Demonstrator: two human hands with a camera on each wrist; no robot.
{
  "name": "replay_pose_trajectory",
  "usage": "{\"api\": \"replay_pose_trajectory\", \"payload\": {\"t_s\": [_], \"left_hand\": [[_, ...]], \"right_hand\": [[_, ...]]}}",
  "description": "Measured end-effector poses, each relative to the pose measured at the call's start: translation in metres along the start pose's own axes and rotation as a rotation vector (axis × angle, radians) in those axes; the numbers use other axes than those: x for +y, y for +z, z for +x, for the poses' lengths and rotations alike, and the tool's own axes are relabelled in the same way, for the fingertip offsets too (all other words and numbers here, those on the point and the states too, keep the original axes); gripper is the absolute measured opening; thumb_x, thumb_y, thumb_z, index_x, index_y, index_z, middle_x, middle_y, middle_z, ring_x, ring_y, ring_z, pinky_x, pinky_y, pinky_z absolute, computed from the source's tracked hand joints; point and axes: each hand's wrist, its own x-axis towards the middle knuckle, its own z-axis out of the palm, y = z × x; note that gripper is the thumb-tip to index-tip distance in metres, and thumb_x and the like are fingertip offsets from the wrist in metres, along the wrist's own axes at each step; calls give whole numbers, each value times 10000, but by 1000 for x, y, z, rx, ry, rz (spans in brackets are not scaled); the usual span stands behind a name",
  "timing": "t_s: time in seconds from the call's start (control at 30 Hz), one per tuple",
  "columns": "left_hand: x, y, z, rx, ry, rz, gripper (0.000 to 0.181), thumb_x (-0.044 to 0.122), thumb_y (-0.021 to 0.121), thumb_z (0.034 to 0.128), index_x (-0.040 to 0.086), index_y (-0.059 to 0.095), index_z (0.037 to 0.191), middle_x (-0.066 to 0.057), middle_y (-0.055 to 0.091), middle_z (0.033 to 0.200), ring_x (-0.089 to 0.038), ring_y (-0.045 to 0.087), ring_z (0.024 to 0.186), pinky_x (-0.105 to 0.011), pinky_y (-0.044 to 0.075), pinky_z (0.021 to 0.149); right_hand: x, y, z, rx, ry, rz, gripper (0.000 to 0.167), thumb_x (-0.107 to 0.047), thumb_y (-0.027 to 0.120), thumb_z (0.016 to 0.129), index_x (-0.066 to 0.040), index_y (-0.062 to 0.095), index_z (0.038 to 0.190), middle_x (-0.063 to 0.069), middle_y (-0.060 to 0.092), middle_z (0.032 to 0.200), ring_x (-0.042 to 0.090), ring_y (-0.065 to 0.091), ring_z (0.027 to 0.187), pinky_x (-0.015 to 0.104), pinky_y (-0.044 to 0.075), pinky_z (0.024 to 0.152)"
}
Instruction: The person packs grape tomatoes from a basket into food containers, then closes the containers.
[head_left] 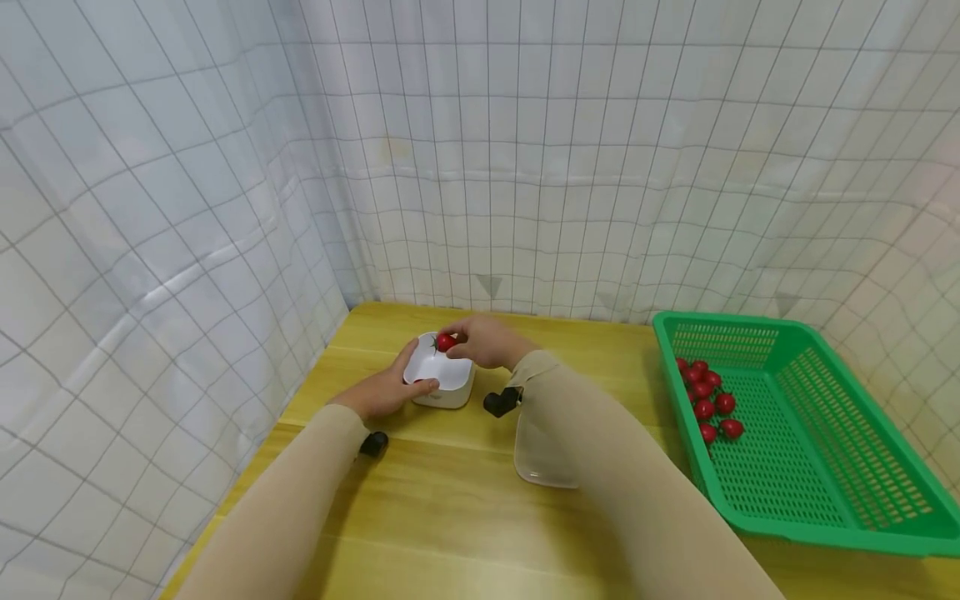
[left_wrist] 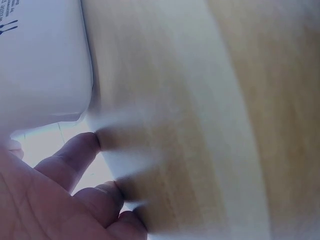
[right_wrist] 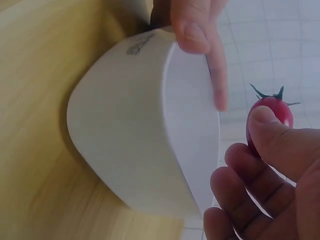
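A white square container (head_left: 442, 397) with rounded corners sits on the wooden table, its open top facing up. The left hand (head_left: 384, 390) holds it at the left corner, its thumb at the front rim and index finger along the left side. In the left wrist view, the other fingers (left_wrist: 85, 150) bend down by the table. Above the container's far right rim, the right hand (head_left: 489, 340) pinches a red cherry tomato (right_wrist: 285, 114) with a green stem between thumb and fingers. Part of the container's inside is hidden by the right hand.
A green perforated basket (head_left: 798, 533) stands at the right, with several cherry tomatoes (head_left: 703, 409) along its left side. A clear lid-like piece (head_left: 542, 458) lies on the table (head_left: 420, 517), partly under the right sleeve. White grid-patterned sheets (head_left: 495, 167) hang behind and at both sides.
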Motion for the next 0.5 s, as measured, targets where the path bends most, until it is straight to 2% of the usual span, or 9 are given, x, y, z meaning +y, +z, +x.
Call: {"api": "replay_pose_trajectory", "payload": {"t_s": [0.2,0.5], "left_hand": [[0,2,-2,4,-4,15,1046,657,539,1022,239,-146,1693,-234,140,1753,-484,344,1539,-657,282,1244],[2,0,-3,8,-1,15,1056,674,532,1014,227,-142,1693,-242,150,1749,-495,352,1530,-671,285,1237]], "right_hand": [[-4,11,3,15,2,14,461,-232,676,1049,-175,608,1501,102,735,1282,203,670,1098,352,563,965],[-6,11,4,0,4,23,508,-225,687,1041,-214,573,1536,98,725,1340,192,677,1137,338,570,981]]}}
